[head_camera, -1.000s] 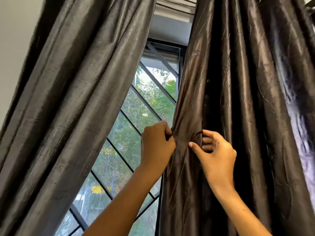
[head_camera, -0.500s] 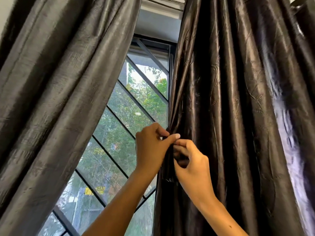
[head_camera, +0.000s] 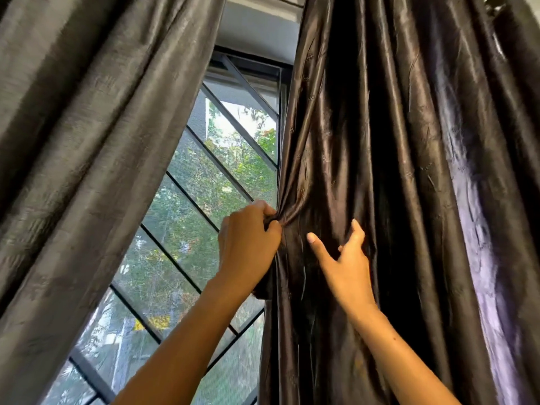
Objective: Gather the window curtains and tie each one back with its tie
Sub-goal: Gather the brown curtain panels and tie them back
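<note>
A dark shiny right curtain (head_camera: 409,171) hangs in deep folds over the right half of the view. My left hand (head_camera: 248,247) grips its bunched inner edge, and the fabric puckers at my fingers. A little to the right, my right hand (head_camera: 344,258) is spread open against the folds, thumb out to the left and fingers reaching into a pleat. A grey matte left curtain (head_camera: 87,171) is drawn aside and slants toward the lower left. No tie is visible.
Between the curtains shows a window (head_camera: 204,214) with dark diagonal grille bars and a mesh screen, with green trees outside. A pale wall strip (head_camera: 257,27) sits above the window frame.
My right hand let go of the fold it pinched beside my left hand and moved right, opening onto the folds. My left hand keeps its grip on the curtain edge.
</note>
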### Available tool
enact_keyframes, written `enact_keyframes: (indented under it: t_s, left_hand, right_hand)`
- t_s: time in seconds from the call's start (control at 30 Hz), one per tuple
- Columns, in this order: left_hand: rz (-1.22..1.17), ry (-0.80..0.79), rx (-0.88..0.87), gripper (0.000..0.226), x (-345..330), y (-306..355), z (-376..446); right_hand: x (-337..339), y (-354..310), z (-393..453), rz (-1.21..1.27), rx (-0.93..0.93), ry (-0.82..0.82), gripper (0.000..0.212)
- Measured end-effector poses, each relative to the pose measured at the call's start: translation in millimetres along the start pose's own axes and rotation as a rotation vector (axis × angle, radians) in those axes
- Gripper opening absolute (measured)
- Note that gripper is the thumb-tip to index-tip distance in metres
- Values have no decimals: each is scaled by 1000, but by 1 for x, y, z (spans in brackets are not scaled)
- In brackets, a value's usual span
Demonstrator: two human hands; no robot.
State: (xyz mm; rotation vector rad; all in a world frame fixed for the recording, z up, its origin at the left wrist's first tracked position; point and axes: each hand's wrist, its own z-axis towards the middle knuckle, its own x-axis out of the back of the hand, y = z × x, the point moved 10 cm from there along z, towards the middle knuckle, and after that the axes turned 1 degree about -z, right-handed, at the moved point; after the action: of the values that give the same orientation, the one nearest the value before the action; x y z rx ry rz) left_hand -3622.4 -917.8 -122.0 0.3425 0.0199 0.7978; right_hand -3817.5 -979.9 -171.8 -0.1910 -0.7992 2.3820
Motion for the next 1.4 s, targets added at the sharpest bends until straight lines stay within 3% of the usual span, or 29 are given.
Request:
enact_keyframes:
  t_s: [0.1, 0.17, 0.27, 0.37, 0.47, 0.57, 0.63, 0.8, 0.97, 1.13, 1.3, 1.4]
  left_hand:
    - [-39, -23, 17, 12, -1, -4, 2]
    - [-53, -33, 20, 11, -1, -7, 4]
    - [-72, -39, 27, 11, -1, -12, 6]
    - [-69, -38, 31, 12, 1, -15, 7]
    - [-56, -33, 28, 12, 2, -17, 8]
    - [-30, -18, 15, 15, 5, -17, 7]
    - [-20, -15, 12, 16, 6, -16, 6]
    - [14, -6, 8, 16, 5, -11, 4]
    - [-41, -9, 13, 15, 3, -8, 2]
    - [-168, -44, 36, 14, -4, -9, 4]
    - [-321, -81, 105, 37, -10, -15, 7]
    - [-295, -100, 138, 30, -13, -16, 12]
  right_hand:
    - [-8, 1, 6, 183, -51, -26, 86]
    - [-3, -3, 9, 16, -7, 44, 83]
    - [0, -5, 11, -194, 23, 107, 104]
    - [-19, 0, 14, 43, -56, -68, 119]
    - [-25, -6, 14, 138, -10, -89, 90]
    - [-10, -22, 10, 134, 124, 72, 39]
    - [-3, -37, 0, 92, 212, 152, 25]
    - [-4, -71, -25, 140, 406, 175, 27]
    - [-10, -77, -29, 245, 407, 94, 31]
    - [-27, -79, -31, 250, 399, -96, 32]
    - [-22, -75, -35, 294, 400, -126, 38]
    - [-22, -72, -34, 262, 402, -164, 29]
